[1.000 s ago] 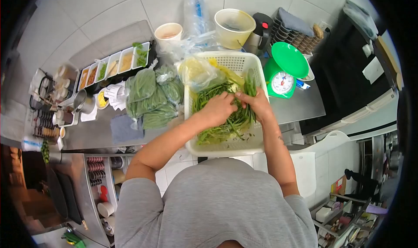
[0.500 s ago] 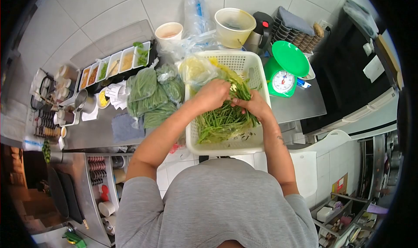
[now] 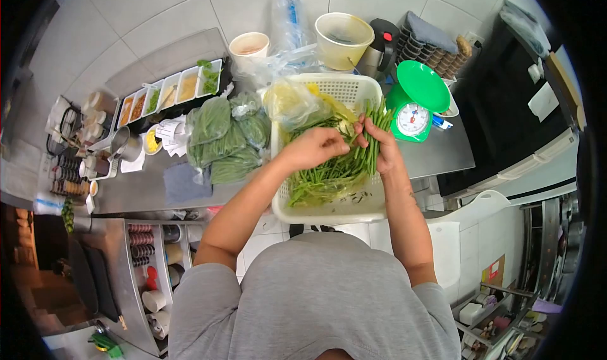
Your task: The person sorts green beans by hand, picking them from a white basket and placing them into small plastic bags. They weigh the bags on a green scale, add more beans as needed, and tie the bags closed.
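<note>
A white perforated plastic basket (image 3: 344,90) holds a heap of long thin green vegetable stems (image 3: 316,180), partly in clear yellowish plastic. My right hand (image 3: 384,146) is closed around an upright bunch of green stems (image 3: 370,159) at the basket's right side. Just left of that bunch, my left hand (image 3: 318,148) hovers over the heap with thumb and fingers pinched together; whatever is between them is too small to make out. A clear plastic bag with pale yellow contents (image 3: 288,104) lies in the basket's back left corner.
Bagged green vegetables (image 3: 215,126) lie left of the basket, beside a grey cloth (image 3: 184,184). On the right stands a green dial scale (image 3: 422,85). Behind are a plastic tub (image 3: 342,40), a thermos jug (image 3: 380,47) and a paper tub (image 3: 249,46). Ingredient trays (image 3: 171,91) sit far left.
My right hand has moved slightly right and up, raising the bunch more upright. My left hand has shifted down, away from the bunch's tips.
</note>
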Demonstrator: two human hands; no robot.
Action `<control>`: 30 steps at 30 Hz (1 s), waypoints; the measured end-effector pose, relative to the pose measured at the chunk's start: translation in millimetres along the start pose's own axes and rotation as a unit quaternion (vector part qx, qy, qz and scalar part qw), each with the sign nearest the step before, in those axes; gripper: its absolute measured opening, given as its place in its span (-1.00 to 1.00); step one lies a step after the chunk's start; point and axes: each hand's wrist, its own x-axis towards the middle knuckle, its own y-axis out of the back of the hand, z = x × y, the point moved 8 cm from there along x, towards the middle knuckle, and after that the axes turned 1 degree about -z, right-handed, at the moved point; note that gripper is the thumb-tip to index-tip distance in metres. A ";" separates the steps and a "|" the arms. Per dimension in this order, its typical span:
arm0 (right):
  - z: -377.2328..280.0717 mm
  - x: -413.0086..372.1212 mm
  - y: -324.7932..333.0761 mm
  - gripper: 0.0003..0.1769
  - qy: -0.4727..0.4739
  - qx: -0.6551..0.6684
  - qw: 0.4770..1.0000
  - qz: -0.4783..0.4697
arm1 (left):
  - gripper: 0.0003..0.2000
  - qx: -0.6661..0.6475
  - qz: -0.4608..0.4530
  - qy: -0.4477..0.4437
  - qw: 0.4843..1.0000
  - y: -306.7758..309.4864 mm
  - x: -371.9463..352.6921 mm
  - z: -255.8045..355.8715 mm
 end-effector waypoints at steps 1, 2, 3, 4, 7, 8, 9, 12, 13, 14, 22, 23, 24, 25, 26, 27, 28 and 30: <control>-0.7 0.9 0.4 -0.76 0.007 0.003 1.000 -0.004 | -0.83 -0.006 0.006 0.014 1.000 -2.5 -0.5 -0.8; -1.6 1.8 0.7 -0.76 0.014 0.005 1.000 -0.008 | -0.83 -0.011 0.012 0.028 0.999 -5.1 0.0 -0.5; -2.1 1.5 -0.1 -0.75 0.021 0.007 1.000 -0.012 | -0.84 -0.018 0.018 0.043 0.999 -7.6 0.5 -0.7; -3.0 0.3 -2.2 -0.76 0.031 0.002 0.999 -0.017 | -0.85 -0.008 0.041 0.028 0.999 -7.0 3.0 -2.0; -6.1 -0.8 -7.4 -0.76 0.056 0.008 0.998 -0.031 | -0.83 -0.042 0.043 -0.020 0.998 -15.1 5.4 6.5; -7.1 -0.5 -5.3 -0.76 0.062 0.023 0.997 -0.031 | -0.83 0.005 0.074 -0.043 0.996 -9.4 3.1 10.6; -9.0 -0.5 -3.1 -0.76 0.069 0.039 0.996 -0.030 | -0.82 0.053 0.103 -0.067 0.991 -3.8 0.8 15.3; -11.4 -0.8 -2.5 -0.77 0.068 0.073 0.994 -0.046 | -0.81 0.100 0.160 -0.122 0.975 4.0 -2.6 25.8; -11.7 -1.2 -2.8 -0.77 0.067 0.080 0.993 -0.051 | -0.81 0.098 0.174 -0.137 0.970 5.1 -3.4 28.2; -12.0 -1.3 -3.3 -0.77 0.070 0.080 0.993 -0.054 | -0.82 0.110 0.179 -0.141 0.967 4.1 -2.8 28.3; -13.4 -11.2 -23.5 -0.80 0.071 -0.037 0.992 -0.095 | -0.87 0.071 0.179 0.051 0.980 33.6 3.2 -19.4; -17.3 -8.4 -14.8 -0.80 0.080 -0.029 0.994 -0.061 | -0.87 0.125 0.110 0.029 0.986 20.5 -2.3 -15.3; -18.8 -4.8 -3.7 -0.79 0.088 -0.020 0.996 -0.027 | -0.85 0.238 -0.032 0.070 0.968 -4.4 -13.1 -14.1; -19.3 -1.6 7.5 -0.79 0.095 -0.009 0.995 0.008 | -0.83 0.344 -0.174 0.109 0.916 -27.7 -32.6 -16.5; -19.4 1.1 17.1 -0.77 0.092 -0.003 0.995 0.030 | -0.82 0.383 -0.238 0.127 0.883 -47.6 -46.1 -20.9; -16.9 2.7 18.8 -0.77 0.083 0.008 0.996 0.034 | -0.81 0.419 -0.300 0.144 0.845 -69.1 -56.2 -25.0; -14.3 4.8 19.4 -0.78 0.074 0.018 0.996 0.037 | -0.80 0.364 -0.265 0.133 0.883 -84.4 -54.2 -21.5; -8.1 4.8 17.8 -0.78 0.055 0.021 0.997 0.053 | -0.77 0.231 -0.202 0.038 0.951 -108.3 -40.2 -13.6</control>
